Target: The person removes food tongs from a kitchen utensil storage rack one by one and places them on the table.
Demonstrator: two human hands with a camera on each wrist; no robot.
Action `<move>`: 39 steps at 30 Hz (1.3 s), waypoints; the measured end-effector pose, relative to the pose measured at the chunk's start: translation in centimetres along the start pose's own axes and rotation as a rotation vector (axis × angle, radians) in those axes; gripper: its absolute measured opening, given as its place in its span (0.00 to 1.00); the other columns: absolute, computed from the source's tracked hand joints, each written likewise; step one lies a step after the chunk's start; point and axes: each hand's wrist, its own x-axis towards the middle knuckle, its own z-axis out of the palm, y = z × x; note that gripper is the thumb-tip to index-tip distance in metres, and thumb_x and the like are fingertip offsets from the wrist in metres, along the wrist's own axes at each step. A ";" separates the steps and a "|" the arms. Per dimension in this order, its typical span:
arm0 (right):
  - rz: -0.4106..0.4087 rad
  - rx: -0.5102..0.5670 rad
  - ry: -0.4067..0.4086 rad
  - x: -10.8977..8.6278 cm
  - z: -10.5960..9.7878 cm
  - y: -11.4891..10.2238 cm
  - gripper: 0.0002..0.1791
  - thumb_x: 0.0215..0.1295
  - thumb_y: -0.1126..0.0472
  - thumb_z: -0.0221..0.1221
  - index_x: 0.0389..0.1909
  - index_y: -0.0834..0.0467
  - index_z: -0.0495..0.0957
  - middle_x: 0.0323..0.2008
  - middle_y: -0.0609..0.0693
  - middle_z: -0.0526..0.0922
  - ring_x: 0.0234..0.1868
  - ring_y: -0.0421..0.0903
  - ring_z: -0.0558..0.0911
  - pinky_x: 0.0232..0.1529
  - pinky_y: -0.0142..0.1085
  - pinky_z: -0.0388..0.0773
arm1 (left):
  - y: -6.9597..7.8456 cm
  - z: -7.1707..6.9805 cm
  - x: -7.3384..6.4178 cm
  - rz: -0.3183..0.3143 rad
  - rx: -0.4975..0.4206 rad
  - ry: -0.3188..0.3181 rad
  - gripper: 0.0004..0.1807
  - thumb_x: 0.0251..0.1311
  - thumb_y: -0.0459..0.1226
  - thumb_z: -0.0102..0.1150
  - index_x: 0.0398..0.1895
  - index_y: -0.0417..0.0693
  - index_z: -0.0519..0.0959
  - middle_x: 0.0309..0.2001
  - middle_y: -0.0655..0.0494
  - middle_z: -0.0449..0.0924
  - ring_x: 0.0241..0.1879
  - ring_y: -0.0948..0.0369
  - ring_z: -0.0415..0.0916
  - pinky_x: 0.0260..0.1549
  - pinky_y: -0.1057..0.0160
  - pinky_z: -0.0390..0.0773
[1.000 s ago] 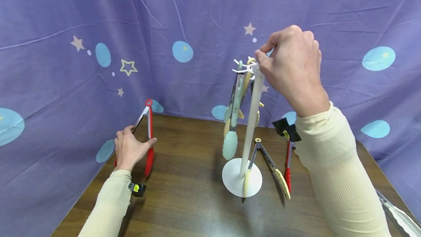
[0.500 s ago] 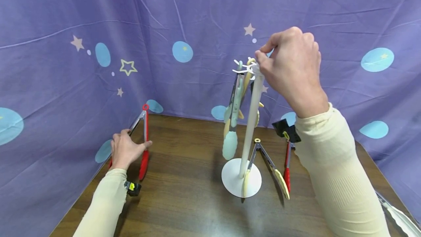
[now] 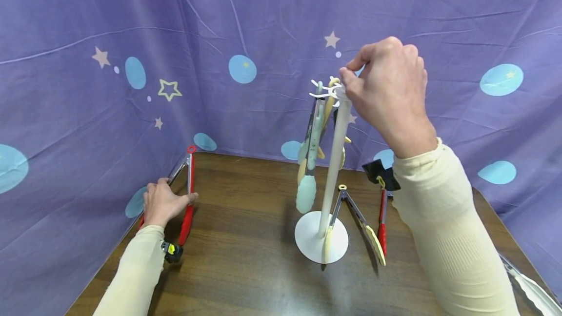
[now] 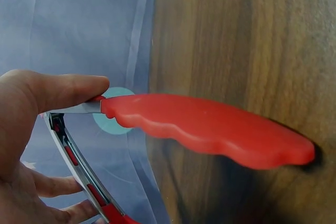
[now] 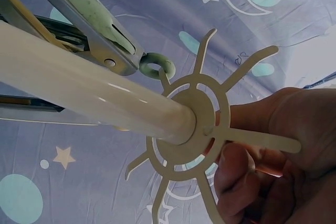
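Observation:
My left hand (image 3: 163,204) holds a pair of red tongs (image 3: 187,223) at the table's left side, ring end up and arms spread. In the left wrist view the thumb lies on one arm and the fingers on the other; the red scalloped tip (image 4: 205,129) meets the wooden table. With curled fingers my right hand (image 3: 391,91) grips the top of a white rack, by its ring of hooks (image 5: 224,103). Mint-green tongs (image 3: 306,194) hang from one hook, and yellow tongs (image 3: 329,106) hang behind them. The rack's pole (image 3: 335,160) leans slightly right.
Pale yellow tongs (image 3: 361,216) stand spread on the table, one tip over the rack's round white base (image 3: 309,235). Behind them are more red tongs (image 3: 382,235), partly behind the right wrist strap. White-tipped tongs (image 3: 533,286) lie at the right edge. A purple curtain (image 3: 272,23) backs the table.
My left hand and the red tongs have moved a little toward me and to the left. The right hand keeps its grip on the rack's top, almost unmoved.

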 end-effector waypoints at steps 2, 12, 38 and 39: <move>0.002 0.001 -0.002 0.0 0.0 0.0 0.10 0.65 0.55 0.65 0.40 0.55 0.91 0.27 0.56 0.88 0.29 0.58 0.84 0.34 0.51 0.76 | -0.1 0.0 0.0 -0.013 -0.003 -0.006 0.56 0.52 0.54 0.72 0.70 0.22 0.59 0.58 0.19 0.62 0.54 0.26 0.60 0.52 0.33 0.65; 0.003 0.000 -0.009 -0.1 0.0 -0.1 0.10 0.65 0.55 0.66 0.40 0.56 0.91 0.26 0.56 0.87 0.27 0.56 0.82 0.31 0.49 0.74 | -0.7 0.0 0.1 -0.026 -0.001 -0.045 0.57 0.52 0.55 0.73 0.70 0.21 0.58 0.58 0.18 0.61 0.54 0.27 0.59 0.54 0.32 0.64; -0.003 -0.006 -0.004 -0.1 0.1 -0.1 0.11 0.66 0.55 0.64 0.40 0.56 0.90 0.26 0.56 0.87 0.27 0.57 0.83 0.31 0.49 0.73 | -1.8 1.0 0.1 -0.061 0.033 -0.125 0.37 0.48 0.55 0.74 0.39 0.27 0.74 0.47 0.23 0.64 0.51 0.23 0.60 0.47 0.26 0.62; -0.004 -0.006 -0.003 -0.1 0.1 -0.1 0.11 0.66 0.55 0.64 0.40 0.56 0.90 0.26 0.56 0.87 0.28 0.57 0.83 0.30 0.49 0.73 | -1.8 1.0 0.1 -0.064 0.035 -0.124 0.37 0.48 0.55 0.75 0.39 0.27 0.74 0.47 0.23 0.64 0.50 0.23 0.60 0.47 0.26 0.62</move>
